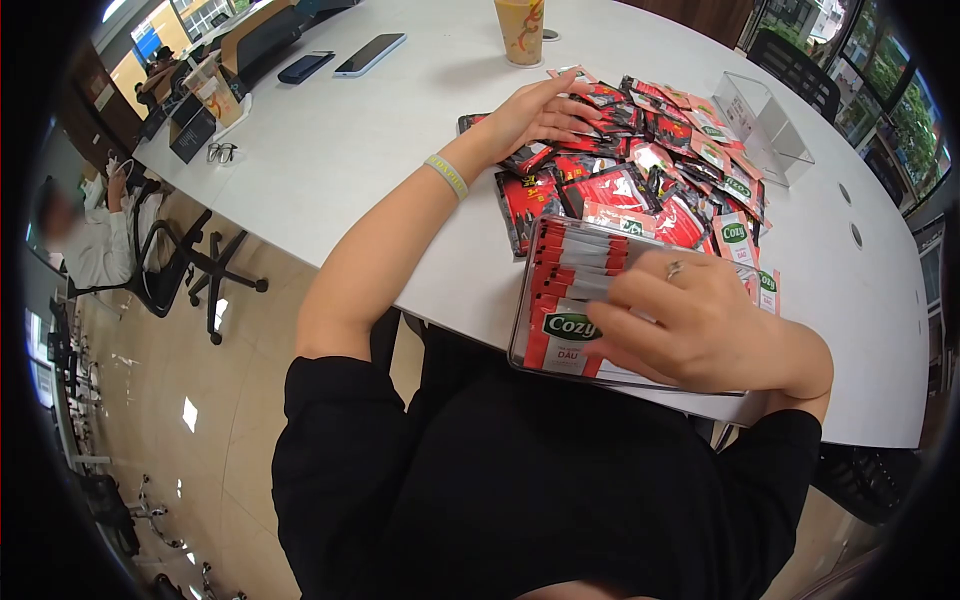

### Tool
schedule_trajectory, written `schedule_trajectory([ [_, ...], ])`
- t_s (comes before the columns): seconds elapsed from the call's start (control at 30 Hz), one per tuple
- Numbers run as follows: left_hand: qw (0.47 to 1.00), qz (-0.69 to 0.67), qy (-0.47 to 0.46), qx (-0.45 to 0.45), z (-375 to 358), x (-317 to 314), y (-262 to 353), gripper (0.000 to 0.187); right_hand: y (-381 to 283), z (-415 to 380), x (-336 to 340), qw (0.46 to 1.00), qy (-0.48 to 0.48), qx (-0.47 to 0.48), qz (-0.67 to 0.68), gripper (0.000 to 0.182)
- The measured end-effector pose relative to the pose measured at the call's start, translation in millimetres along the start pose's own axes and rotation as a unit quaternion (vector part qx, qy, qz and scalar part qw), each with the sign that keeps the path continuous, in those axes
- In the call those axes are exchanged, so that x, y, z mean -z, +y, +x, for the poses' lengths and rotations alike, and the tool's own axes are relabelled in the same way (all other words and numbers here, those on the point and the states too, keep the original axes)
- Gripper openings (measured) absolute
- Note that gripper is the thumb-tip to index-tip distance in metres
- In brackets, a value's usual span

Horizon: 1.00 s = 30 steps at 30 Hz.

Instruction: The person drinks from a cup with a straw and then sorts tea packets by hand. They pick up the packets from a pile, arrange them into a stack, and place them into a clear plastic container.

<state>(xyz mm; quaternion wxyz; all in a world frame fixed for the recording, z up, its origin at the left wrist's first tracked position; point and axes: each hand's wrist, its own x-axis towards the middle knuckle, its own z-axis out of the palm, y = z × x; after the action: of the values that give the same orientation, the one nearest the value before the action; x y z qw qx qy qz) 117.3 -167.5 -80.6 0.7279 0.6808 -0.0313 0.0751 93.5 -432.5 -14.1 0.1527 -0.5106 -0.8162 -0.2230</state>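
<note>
My left hand (545, 115) rests over the far left side of a heap of red-and-black sachets (610, 190), its fingers stretched out and apart. Pink Cozy tea sachets (735, 235) are mixed into the heap, mostly on its right. At the table's near edge stands a clear plastic box (517, 335) holding a row of Cozy tea sachets (565, 330). My right hand (700, 315) is over this box, fingers curled down at the sachets. Whatever its fingertips pinch is hidden behind the hand, which also covers the box's right part.
Another clear plastic box (770, 130) sits right of the heap. Beyond are a drink cup (520, 35), a phone (370, 55) and a dark phone-like item (306, 68). Glasses (222, 153) lie near the table's left edge. A seated person (100, 240) is at far left.
</note>
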Motion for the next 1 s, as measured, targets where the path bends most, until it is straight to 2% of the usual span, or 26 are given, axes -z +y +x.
schedule_trajectory([
  [0.07,1.000,0.003,-0.003,0.003,0,1,-2,0.056,-1,2,20,0.967,-0.205,-0.042,0.145,0.017],
  [0.1,1.000,0.001,0.003,0.002,0,2,-2,0.056,0,2,26,0.968,-0.202,-0.046,0.144,0.017],
  [0.17,1.000,0.000,0.004,0.001,1,2,-3,0.056,4,1,34,0.932,-0.294,-0.059,0.202,0.017],
  [0.2,1.000,-0.002,0.007,0.004,1,3,-3,0.056,6,0,34,0.932,-0.293,-0.063,0.202,0.017],
  [0.27,1.000,-0.006,0.007,0.006,2,3,-4,0.056,11,-1,33,0.899,-0.349,-0.056,0.260,0.021],
  [0.3,1.000,-0.002,0.007,0.005,1,2,-3,0.057,15,-3,28,0.898,-0.349,-0.058,0.260,0.021],
  [0.37,1.000,0.002,0.007,0.003,1,2,-3,0.057,22,-9,12,0.871,-0.322,-0.025,0.370,0.026],
  [0.5,1.000,0.015,-0.006,0.010,2,4,-4,0.058,32,-8,-2,0.847,-0.332,-0.020,0.415,0.035],
  [0.57,1.000,0.017,-0.003,0.014,3,4,-5,0.059,33,-9,-7,0.834,-0.314,-0.008,0.454,0.046],
  [0.7,1.000,0.017,-0.009,0.010,3,2,-5,0.060,32,-9,-7,0.838,-0.299,0.000,0.457,0.052],
  [0.77,1.000,0.020,-0.008,0.011,2,3,-4,0.060,33,-5,2,0.808,-0.385,-0.024,0.445,0.055],
  [0.8,1.000,0.019,-0.008,0.011,3,3,-5,0.059,34,-3,5,0.807,-0.386,-0.022,0.446,0.055],
  [0.87,1.000,0.019,-0.006,0.010,2,3,-4,0.059,38,1,10,0.787,-0.492,-0.014,0.371,0.058],
  [0.9,1.000,0.017,-0.009,0.011,1,2,-4,0.059,39,-1,9,0.789,-0.492,-0.013,0.369,0.058],
  [0.97,1.000,0.011,-0.009,0.017,1,1,-1,0.057,39,-9,2,0.850,-0.396,0.014,0.347,0.061],
  [1.0,1.000,0.012,-0.009,0.017,1,1,-2,0.057,39,-9,0,0.850,-0.395,0.014,0.347,0.061],
])
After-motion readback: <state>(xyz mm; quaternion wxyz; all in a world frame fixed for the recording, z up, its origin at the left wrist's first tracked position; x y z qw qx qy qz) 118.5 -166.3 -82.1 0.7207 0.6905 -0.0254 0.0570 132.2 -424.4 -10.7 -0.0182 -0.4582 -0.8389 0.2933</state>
